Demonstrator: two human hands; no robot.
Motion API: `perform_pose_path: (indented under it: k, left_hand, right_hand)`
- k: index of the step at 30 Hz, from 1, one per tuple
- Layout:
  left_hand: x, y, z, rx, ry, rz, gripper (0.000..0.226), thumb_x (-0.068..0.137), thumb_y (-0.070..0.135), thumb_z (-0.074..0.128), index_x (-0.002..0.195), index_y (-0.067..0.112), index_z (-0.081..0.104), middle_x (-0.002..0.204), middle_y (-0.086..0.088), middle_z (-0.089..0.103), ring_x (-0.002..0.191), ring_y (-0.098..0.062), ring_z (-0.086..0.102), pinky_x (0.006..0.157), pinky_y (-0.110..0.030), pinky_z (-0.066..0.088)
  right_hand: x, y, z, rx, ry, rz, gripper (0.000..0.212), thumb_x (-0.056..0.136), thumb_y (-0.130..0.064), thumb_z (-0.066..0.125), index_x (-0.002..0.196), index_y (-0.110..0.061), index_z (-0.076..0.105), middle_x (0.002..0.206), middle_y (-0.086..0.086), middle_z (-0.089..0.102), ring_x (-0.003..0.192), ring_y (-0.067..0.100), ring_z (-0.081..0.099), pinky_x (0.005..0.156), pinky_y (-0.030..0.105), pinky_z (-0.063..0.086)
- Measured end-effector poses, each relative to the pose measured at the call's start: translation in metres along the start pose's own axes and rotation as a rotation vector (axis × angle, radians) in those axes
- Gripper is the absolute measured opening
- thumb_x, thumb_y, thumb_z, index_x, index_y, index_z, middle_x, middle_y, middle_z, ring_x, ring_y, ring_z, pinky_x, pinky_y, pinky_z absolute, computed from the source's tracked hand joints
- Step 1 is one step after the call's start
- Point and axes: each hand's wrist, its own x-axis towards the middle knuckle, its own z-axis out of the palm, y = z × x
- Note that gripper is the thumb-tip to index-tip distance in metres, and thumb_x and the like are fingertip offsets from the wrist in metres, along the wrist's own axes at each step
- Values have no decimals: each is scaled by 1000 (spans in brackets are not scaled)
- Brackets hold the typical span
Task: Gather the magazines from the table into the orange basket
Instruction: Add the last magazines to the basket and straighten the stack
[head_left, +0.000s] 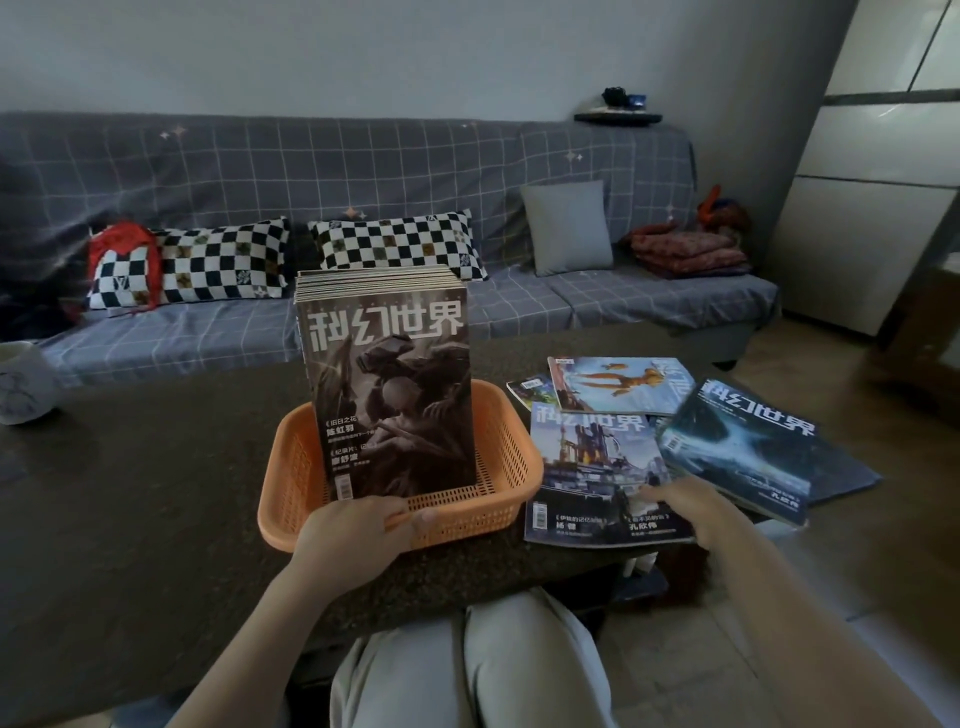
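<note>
- Head view: we are sitting at the dark counter (156, 493), with the orange basket (511, 467) just in front of us and a stack of magazines (387, 374) standing upright inside it, covers facing us.
- We are curling our left hand (358, 530) over the basket's near rim, fingers hooked on the lattice wall, steadying it.
- We are laying our right hand (685, 506) on the near magazine (592, 473), the one with the city cover, which is lying flat just right of the basket; the fingers appear to be closing on its lower right edge, though the blur is keeping us from telling whether they are pinching it or only pressing.
- Three more are lying loose beyond it: a dark blue magazine (748, 447) overlapping at the right, a pale blue magazine (618, 384) behind, and a small green-covered one (530, 389) peeking out beneath.
- We are judging these as light, glossy and floppy: a single copy will sag if lifted by one corner and may slide off its neighbours.
- We are thinking the best hold is along the spine or mid-edge, thumb on top and fingers beneath, keeping it stiff enough to slot upright in front of the stack.
- A grey checked sofa (649, 296) is sitting behind the counter.
</note>
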Motion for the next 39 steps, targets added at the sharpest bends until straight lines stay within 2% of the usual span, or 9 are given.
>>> perform_pose_path:
  k: [3,14,19,23,25,29,32,36,39]
  left_hand:
    - [0,0,-1,-21,1,-1,78,66,84,5,85,33,61,77,13,64,69,3,60,62,-15,47]
    - [-1,2,-3,-7,-11,-1,53,86,74,22,80,35,58,75,12,63,68,4,60,56,-13,40]
    - [-1,1,-3,7,-11,0,55,88,72,23,86,32,62,77,11,65,70,2,62,62,-14,47]
    - [-1,1,-3,1,-16,-7,51,90,70,25,87,33,61,78,12,64,71,3,61,65,-14,48]
    - [-1,1,-2,2,-14,-9,50,91,69,26,86,34,61,77,12,64,71,3,61,64,-14,48]
    - [0,1,-2,10,-30,-16,45,91,68,26,89,38,59,80,15,63,74,4,60,65,-14,47]
    - [0,1,-2,10,-33,-11,44,92,68,26,93,39,59,81,16,62,74,5,59,63,-12,43]
    - [-2,2,-2,26,-9,-12,45,93,65,28,96,36,62,79,16,62,71,6,59,61,-11,44]
    - [-3,2,-3,21,0,-5,47,92,66,27,90,35,62,77,14,64,69,5,60,60,-12,46]
  right_hand:
    - [-1,-1,-6,211,-91,-4,26,90,-3,58,116,-3,56,91,14,69,68,27,67,57,36,55]
    - [-44,-31,-34,62,59,-349,11,91,-11,57,100,-18,53,80,13,68,48,18,66,39,23,46]
    - [-36,-30,-51,220,57,-179,14,83,-1,52,97,-2,54,88,21,65,68,33,65,62,38,53]
    - [-23,-5,-51,264,30,-54,17,74,8,46,88,-2,47,77,17,61,53,26,64,44,28,51]
    - [-15,7,-50,240,36,-29,14,79,5,49,91,-2,48,80,17,60,58,27,62,44,27,51]
    - [-2,20,-52,186,63,-12,22,96,-16,52,106,3,56,105,23,64,84,34,64,69,39,54]
    - [-4,16,-53,90,115,-34,12,94,-8,51,99,3,55,106,25,64,95,38,64,85,49,52]
    - [-20,-6,-55,173,198,-126,8,93,-9,53,96,-1,55,95,17,65,83,31,66,67,41,53]
    - [-33,-21,-52,248,256,-295,15,94,-12,55,109,-10,57,96,5,62,89,26,61,83,45,51]
